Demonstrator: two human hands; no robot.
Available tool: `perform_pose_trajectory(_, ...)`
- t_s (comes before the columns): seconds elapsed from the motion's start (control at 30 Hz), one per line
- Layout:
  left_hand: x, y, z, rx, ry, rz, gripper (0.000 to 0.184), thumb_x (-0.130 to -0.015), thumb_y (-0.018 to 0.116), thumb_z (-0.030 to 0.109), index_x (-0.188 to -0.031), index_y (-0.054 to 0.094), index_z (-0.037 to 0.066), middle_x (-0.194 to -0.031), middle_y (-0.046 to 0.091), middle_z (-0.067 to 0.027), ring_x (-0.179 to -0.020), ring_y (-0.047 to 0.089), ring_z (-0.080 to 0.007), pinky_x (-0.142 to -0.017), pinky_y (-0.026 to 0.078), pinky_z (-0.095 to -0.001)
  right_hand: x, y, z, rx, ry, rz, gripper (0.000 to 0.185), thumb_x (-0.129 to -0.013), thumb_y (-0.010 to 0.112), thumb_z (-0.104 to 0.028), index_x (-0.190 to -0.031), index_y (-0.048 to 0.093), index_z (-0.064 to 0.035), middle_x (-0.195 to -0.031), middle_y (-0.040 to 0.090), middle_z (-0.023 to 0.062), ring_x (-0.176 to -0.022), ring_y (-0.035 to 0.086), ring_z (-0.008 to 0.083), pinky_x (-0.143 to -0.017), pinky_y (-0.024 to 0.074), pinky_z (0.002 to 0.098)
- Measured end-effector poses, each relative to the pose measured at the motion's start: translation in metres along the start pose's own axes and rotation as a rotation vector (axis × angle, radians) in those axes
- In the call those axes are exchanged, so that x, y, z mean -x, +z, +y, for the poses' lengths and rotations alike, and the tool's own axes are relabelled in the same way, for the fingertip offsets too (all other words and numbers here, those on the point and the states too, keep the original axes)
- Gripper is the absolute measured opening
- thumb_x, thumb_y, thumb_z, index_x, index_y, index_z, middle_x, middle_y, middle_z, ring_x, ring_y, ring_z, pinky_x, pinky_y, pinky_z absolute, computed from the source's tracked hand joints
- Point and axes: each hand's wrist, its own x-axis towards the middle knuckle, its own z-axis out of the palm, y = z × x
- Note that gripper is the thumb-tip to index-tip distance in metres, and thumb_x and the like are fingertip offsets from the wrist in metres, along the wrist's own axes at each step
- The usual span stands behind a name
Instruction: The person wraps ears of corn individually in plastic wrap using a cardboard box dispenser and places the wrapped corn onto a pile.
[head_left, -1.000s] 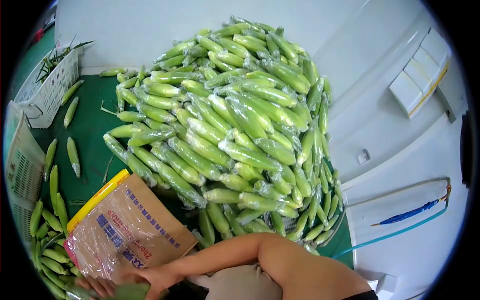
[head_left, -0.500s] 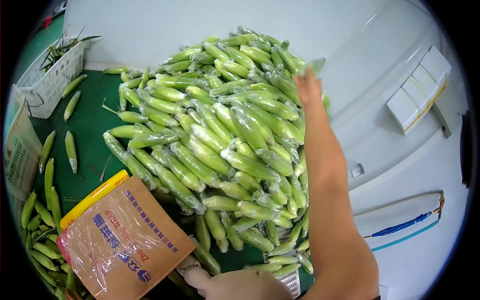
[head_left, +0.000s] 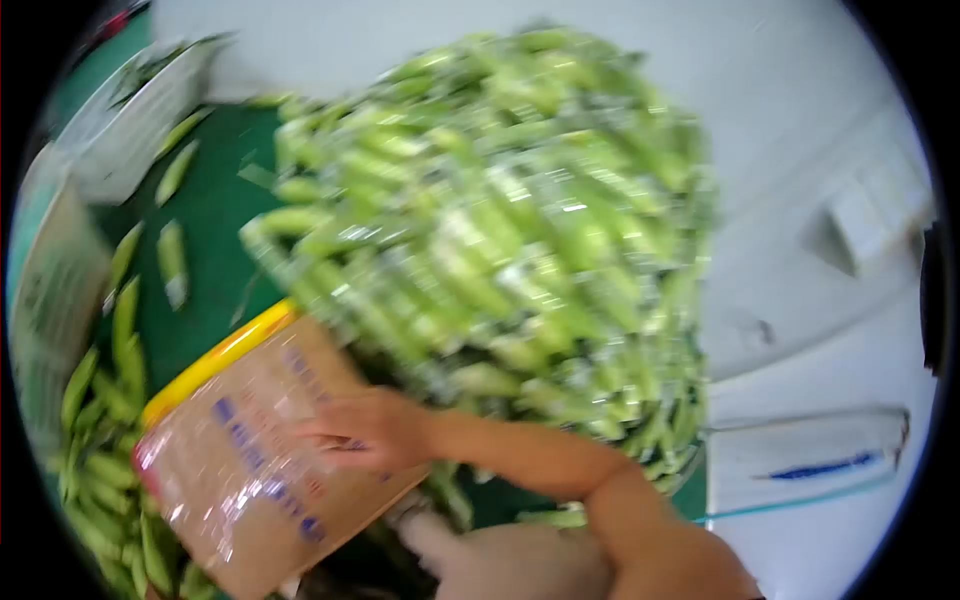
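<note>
My right hand (head_left: 375, 430) is above the wrap-covered cardboard box (head_left: 265, 440), fingers stretched to the left and slightly parted, blurred by motion, with nothing visible in them. I cannot make out my left hand. Beyond the box lies a large pile of green corn ears (head_left: 480, 230), many in clear film. Loose unwrapped ears (head_left: 110, 470) are heaped left of the box. A yellow strip (head_left: 220, 360) runs along the box's upper left edge.
Two white crates (head_left: 135, 140) (head_left: 50, 310) stand at the left. Several single ears (head_left: 172, 262) lie on the green surface (head_left: 220, 210). A white block (head_left: 880, 215) and a blue wrapped item (head_left: 825, 466) are on the right. Beige fabric (head_left: 520, 560) shows below.
My right hand has come back from the pile's upper right, where it held a wrapped ear, down to the box. The ear is gone from it. The view has shifted and blurred.
</note>
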Motion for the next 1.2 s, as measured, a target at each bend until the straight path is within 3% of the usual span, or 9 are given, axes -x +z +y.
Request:
perform_pose_trajectory(0.07, 0.039, -0.006, 0.022, -0.399, -0.19, 0.251, 0.08, -0.082, 0.076, 0.003, -0.155, 0.044, 0.006, -0.155, 0.047, -0.0203, -0.137, 0.052, -0.0352, -0.115, 0.042, -0.0437, 0.013, 0.006, 0.016, 0.257, -0.132, -0.093, 0.048, -0.089, 0.078, -0.027, -0.133, 0.067, -0.0146, -0.106, 0.071, 0.0079, -0.092, 0.067, 0.0317, -0.079, 0.054, 0.0434)
perform_pose_trajectory(0.17, 0.027, 0.023, 0.181, -0.184, -0.008, 0.373, 0.085, -0.077, 0.066, -0.006, -0.157, 0.039, 0.004, -0.151, 0.049, -0.0173, -0.138, 0.047, -0.031, -0.119, 0.033, -0.0396, 0.019, -0.002, 0.045, 0.262, 0.0, -0.152, 0.061, -0.081, 0.08, -0.023, -0.139, 0.063, -0.0217, -0.104, 0.067, 0.0066, -0.094, 0.064, 0.0309, -0.082, 0.0511, 0.0448)
perform_pose_trajectory(0.37, -0.078, 0.142, 0.412, -0.208, 0.482, -0.121, 0.069, -0.065, 0.077, 0.007, -0.133, 0.067, 0.012, -0.124, 0.069, -0.0135, -0.107, 0.069, -0.0334, -0.092, 0.057, -0.0404, 0.011, 0.001, 0.035, 0.544, 0.025, -0.456, 0.066, -0.077, 0.082, -0.029, -0.14, 0.063, -0.0298, -0.094, 0.059, 0.0025, -0.093, 0.057, 0.024, -0.08, 0.0453, 0.0389)
perform_pose_trajectory(0.6, -0.12, 0.224, 0.42, -0.408, 0.529, -0.453, 0.069, -0.072, 0.079, 0.017, -0.139, 0.063, 0.027, -0.12, 0.065, -0.007, -0.112, 0.061, -0.0324, -0.092, 0.054, -0.0433, 0.008, 0.05, 0.061, 0.539, -0.235, -0.373, 0.01, -0.088, 0.061, -0.016, -0.096, 0.065, -0.0146, -0.079, 0.055, 0.0046, -0.08, 0.059, 0.0267, -0.069, 0.0465, 0.0411)
perform_pose_trajectory(0.73, -0.118, 0.214, 0.418, -0.377, 0.488, -0.476, 0.069, -0.07, 0.078, 0.014, -0.137, 0.065, 0.026, -0.119, 0.065, -0.0071, -0.11, 0.061, -0.0332, -0.093, 0.053, -0.0431, 0.046, 0.043, 0.065, 0.111, 0.151, 0.202, 0.018, -0.092, 0.057, 0.006, -0.103, 0.063, -0.0078, -0.089, 0.063, 0.0078, -0.086, 0.063, 0.0234, -0.077, 0.0508, 0.036)
perform_pose_trajectory(0.87, -0.12, 0.216, 0.411, -0.364, 0.545, -0.446, 0.07, -0.069, 0.078, 0.013, -0.137, 0.065, 0.024, -0.121, 0.065, -0.0068, -0.11, 0.061, -0.0338, -0.096, 0.052, -0.0435, 0.021, 0.081, 0.049, -0.175, 0.377, 0.67, 0.003, -0.105, 0.057, -0.005, -0.105, 0.06, -0.0056, -0.096, 0.064, 0.0022, -0.089, 0.059, 0.0101, -0.083, 0.0484, 0.0261)
perform_pose_trajectory(0.97, -0.125, 0.213, 0.413, -0.363, 0.504, -0.498, 0.072, -0.07, 0.079, 0.017, -0.139, 0.063, 0.024, -0.129, 0.063, -0.0075, -0.117, 0.06, -0.0346, -0.099, 0.051, -0.0434, -0.036, 0.074, 0.044, -0.108, 0.471, 0.522, 0.011, -0.107, 0.054, -0.008, -0.113, 0.06, -0.0026, -0.096, 0.064, 0.007, -0.089, 0.062, 0.016, -0.084, 0.0504, 0.0309)
perform_pose_trajectory(1.07, -0.132, 0.212, 0.416, -0.396, 0.483, -0.573, 0.075, -0.073, 0.082, 0.027, -0.144, 0.059, 0.024, -0.136, 0.06, -0.0096, -0.123, 0.058, -0.0358, -0.103, 0.049, -0.046, -0.055, 0.099, 0.08, 0.398, 0.079, 0.094, 0.034, -0.101, 0.065, -0.029, -0.124, 0.06, -0.0046, -0.103, 0.064, 0.0088, -0.093, 0.061, 0.0242, -0.087, 0.0499, 0.0385)
perform_pose_trajectory(1.2, -0.138, 0.211, 0.418, -0.384, 0.358, -0.619, 0.089, -0.071, 0.088, 0.036, -0.15, 0.05, 0.016, -0.139, 0.057, -0.0142, -0.128, 0.055, -0.0368, -0.108, 0.045, -0.0499, -0.062, 0.111, 0.036, 0.774, -0.01, -0.051, 0.078, -0.074, 0.079, -0.058, -0.133, 0.059, -0.0114, -0.117, 0.061, 0.0085, -0.107, 0.057, 0.03, -0.093, 0.046, 0.0432)
